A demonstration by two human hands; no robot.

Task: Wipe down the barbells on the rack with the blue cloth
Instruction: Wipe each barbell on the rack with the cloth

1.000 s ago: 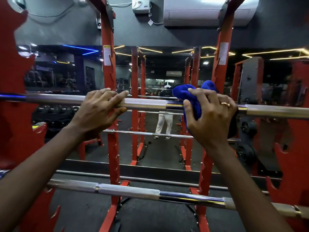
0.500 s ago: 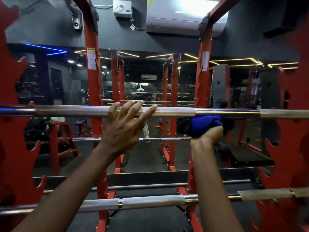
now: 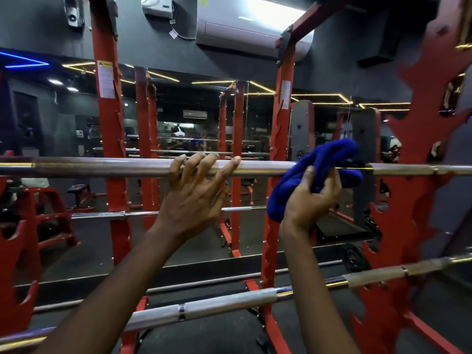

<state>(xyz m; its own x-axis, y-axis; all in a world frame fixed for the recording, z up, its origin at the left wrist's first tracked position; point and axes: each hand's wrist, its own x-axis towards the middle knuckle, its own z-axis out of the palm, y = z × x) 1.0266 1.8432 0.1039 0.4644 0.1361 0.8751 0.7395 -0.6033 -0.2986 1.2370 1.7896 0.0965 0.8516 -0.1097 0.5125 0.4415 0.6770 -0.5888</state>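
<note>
A long steel barbell [image 3: 102, 166] lies level across the red rack at chest height. My left hand [image 3: 195, 198] rests on its middle, fingers spread and hooked over the top of the bar. Just to the right, my right hand [image 3: 307, 200] grips a bunched blue cloth [image 3: 329, 159] from below, and the cloth is draped over and around the bar. A second barbell [image 3: 217, 306] lies lower down on the rack, slanting up to the right, under both forearms.
Red rack uprights [image 3: 109, 149] stand behind the bar, and jagged red side plates [image 3: 408, 200] hold the bars at left and right. A mirror wall behind reflects the rack and gym. An air conditioner [image 3: 245, 29] hangs above. Dark floor lies below.
My right hand has turned under the bar and slid right, bringing the cloth up over the bar. My left hand has shifted right along the bar with its fingers spread.
</note>
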